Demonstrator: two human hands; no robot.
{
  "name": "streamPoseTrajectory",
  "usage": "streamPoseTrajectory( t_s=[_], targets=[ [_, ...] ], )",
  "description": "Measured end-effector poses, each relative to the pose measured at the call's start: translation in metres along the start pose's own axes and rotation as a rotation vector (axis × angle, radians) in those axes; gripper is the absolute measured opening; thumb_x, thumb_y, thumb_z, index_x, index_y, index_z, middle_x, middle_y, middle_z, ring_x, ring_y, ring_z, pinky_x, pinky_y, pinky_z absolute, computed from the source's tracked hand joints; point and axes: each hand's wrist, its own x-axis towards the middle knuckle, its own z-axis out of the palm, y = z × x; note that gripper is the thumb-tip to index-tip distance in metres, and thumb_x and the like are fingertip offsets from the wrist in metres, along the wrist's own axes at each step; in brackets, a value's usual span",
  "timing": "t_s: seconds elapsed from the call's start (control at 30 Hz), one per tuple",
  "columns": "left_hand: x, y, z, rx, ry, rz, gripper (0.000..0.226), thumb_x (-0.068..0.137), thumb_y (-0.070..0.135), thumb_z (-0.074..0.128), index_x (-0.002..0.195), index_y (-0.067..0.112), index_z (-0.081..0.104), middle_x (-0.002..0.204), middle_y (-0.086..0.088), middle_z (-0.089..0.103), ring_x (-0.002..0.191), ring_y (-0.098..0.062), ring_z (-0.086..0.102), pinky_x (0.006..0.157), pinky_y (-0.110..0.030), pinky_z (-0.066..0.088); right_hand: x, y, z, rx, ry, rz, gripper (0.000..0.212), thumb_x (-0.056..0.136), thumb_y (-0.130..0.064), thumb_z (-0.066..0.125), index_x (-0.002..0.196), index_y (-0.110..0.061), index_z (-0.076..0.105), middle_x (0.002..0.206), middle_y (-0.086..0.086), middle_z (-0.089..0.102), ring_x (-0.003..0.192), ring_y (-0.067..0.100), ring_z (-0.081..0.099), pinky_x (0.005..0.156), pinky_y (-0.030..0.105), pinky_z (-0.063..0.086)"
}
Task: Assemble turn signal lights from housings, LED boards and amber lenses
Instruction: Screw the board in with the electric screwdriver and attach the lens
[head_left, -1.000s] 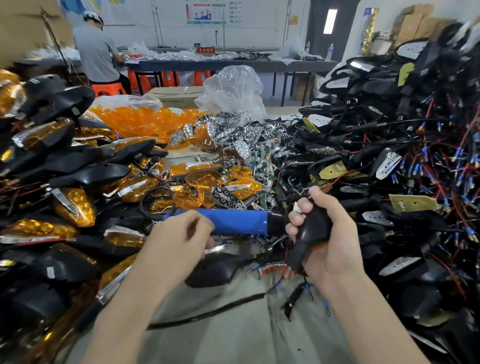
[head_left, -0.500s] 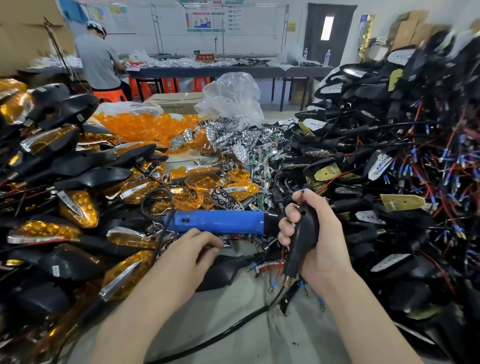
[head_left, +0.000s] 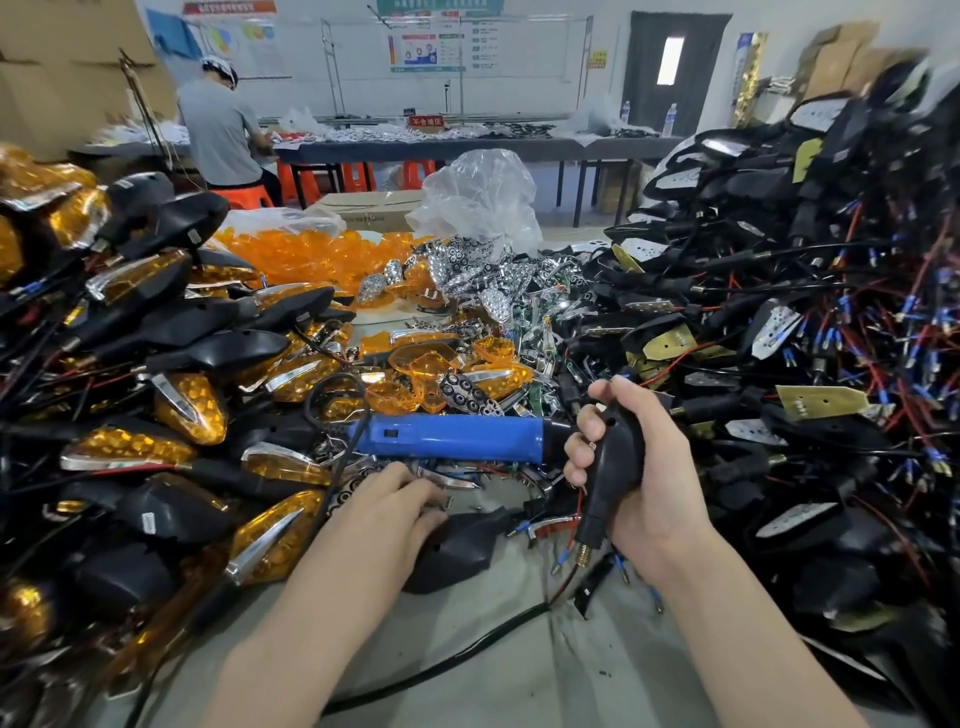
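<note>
Lowered since a second ago: my left hand (head_left: 395, 512), down from the blue electric screwdriver (head_left: 457, 437), fingers stretched flat over loose chrome trims (head_left: 452, 480) beside a black housing (head_left: 457, 543) on the table (head_left: 519, 675), gripping nothing. Right hand (head_left: 636, 467): closed around a wired housing (head_left: 618, 457), stem downward. Judgement: I am fetching the next part. Amber lenses (head_left: 322, 254): heaped well behind.

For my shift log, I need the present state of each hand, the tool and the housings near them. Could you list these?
Right hand: grips held housing, stalk pointing down.
Left hand: palm down on small parts; any pinch is hidden.
Blue screwdriver: lying on its side, in neither hand.
Loose housing: lying on the table by the left hand.
Door: shut.
</note>
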Motion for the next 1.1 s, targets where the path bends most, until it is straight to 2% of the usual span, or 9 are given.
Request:
streamPoseTrajectory(
  t_s=[0.27, 0.37, 0.43, 0.57, 0.63, 0.83, 0.9, 0.97, 1.1],
  targets=[
    [0.000, 0.001, -0.001, 0.054, 0.001, 0.003, 0.006, 0.103, 0.037, 0.044, 0.105, 0.034, 0.049, 0.101, 0.019, 0.042, 0.097, 0.000, 0.047, 0.084, -0.014, 0.039, 0.003, 0.007, -0.002, -0.007, 0.004, 0.029, 0.020, 0.092, -0.034, 0.062, 0.081, -0.019, 0.068, 0.065, 0.000, 0.051, 0.051, 0.015, 0.048, 0.045, 0.027, 0.044],
    [-0.001, 0.002, -0.007, -0.120, 0.085, -0.075, 0.017, 0.095, 0.027, 0.060, 0.085, 0.030, 0.047, 0.081, 0.015, 0.054, 0.075, 0.001, 0.053, 0.065, -0.015, 0.043, 0.005, 0.008, -0.002, -0.001, 0.008, 0.031, 0.018, 0.089, -0.035, 0.066, 0.081, -0.019, 0.067, 0.067, 0.001, 0.053, 0.053, 0.016, 0.050, 0.046, 0.028, 0.046],
    [0.003, 0.006, -0.013, -0.344, 0.197, -0.115, 0.019, 0.092, 0.019, 0.065, 0.084, 0.030, 0.052, 0.073, 0.009, 0.060, 0.073, 0.002, 0.058, 0.061, -0.017, 0.047, 0.006, 0.010, -0.003, 0.009, 0.019, 0.029, 0.018, 0.092, -0.034, 0.064, 0.083, -0.019, 0.065, 0.068, 0.001, 0.054, 0.054, 0.017, 0.051, 0.048, 0.029, 0.047],
    [0.021, 0.035, -0.027, -0.573, 0.303, 0.018, 0.026, 0.095, 0.025, 0.056, 0.102, 0.049, 0.059, 0.099, 0.034, 0.062, 0.092, 0.007, 0.061, 0.073, -0.010, 0.048, 0.007, 0.010, 0.001, 0.043, 0.031, 0.022, 0.019, 0.083, -0.036, 0.067, 0.075, -0.019, 0.064, 0.067, 0.002, 0.054, 0.055, 0.017, 0.052, 0.048, 0.029, 0.048],
    [0.028, 0.052, -0.026, -0.680, 0.327, 0.062, 0.026, 0.097, 0.023, 0.056, 0.103, 0.047, 0.064, 0.098, 0.031, 0.066, 0.094, 0.006, 0.063, 0.079, -0.007, 0.047, 0.006, 0.009, 0.005, 0.059, 0.047, 0.018, 0.020, 0.082, -0.036, 0.066, 0.070, -0.019, 0.063, 0.067, 0.003, 0.054, 0.054, 0.017, 0.052, 0.048, 0.028, 0.048],
    [0.031, 0.082, -0.005, -1.042, 0.378, 0.001, 0.015, 0.098, 0.016, 0.058, 0.099, 0.026, 0.069, 0.090, 0.015, 0.076, 0.088, -0.001, 0.071, 0.076, -0.016, 0.055, 0.008, 0.014, 0.011, 0.042, 0.125, -0.024, 0.047, 0.101, -0.030, 0.047, 0.059, -0.023, 0.065, 0.067, 0.002, 0.058, 0.053, 0.015, 0.054, 0.048, 0.028, 0.047],
    [0.029, 0.086, -0.002, -1.075, 0.404, -0.007, 0.015, 0.095, 0.016, 0.063, 0.093, 0.029, 0.071, 0.087, 0.014, 0.076, 0.083, -0.002, 0.071, 0.069, -0.011, 0.053, 0.008, 0.019, 0.013, 0.017, 0.127, -0.034, 0.038, 0.095, -0.037, 0.052, 0.061, -0.024, 0.064, 0.067, 0.001, 0.058, 0.056, 0.015, 0.055, 0.051, 0.028, 0.048],
    [0.028, 0.091, 0.001, -1.064, 0.404, -0.014, 0.013, 0.092, 0.022, 0.067, 0.090, 0.034, 0.072, 0.086, 0.015, 0.075, 0.081, -0.004, 0.070, 0.068, -0.015, 0.054, 0.007, 0.025, 0.016, -0.019, 0.137, -0.017, 0.022, 0.075, -0.046, 0.063, 0.067, -0.025, 0.064, 0.070, 0.001, 0.059, 0.063, 0.019, 0.058, 0.060, 0.032, 0.050],
    [0.026, 0.096, 0.010, -1.006, 0.417, 0.001, 0.010, 0.088, 0.028, 0.070, 0.090, 0.038, 0.072, 0.091, 0.015, 0.073, 0.087, -0.006, 0.067, 0.073, -0.017, 0.051, 0.006, 0.037, 0.013, -0.181, 0.207, -0.070, 0.026, 0.068, -0.049, 0.061, 0.075, -0.024, 0.064, 0.080, 0.001, 0.063, 0.083, 0.024, 0.061, 0.076, 0.041, 0.048]
  ],
)
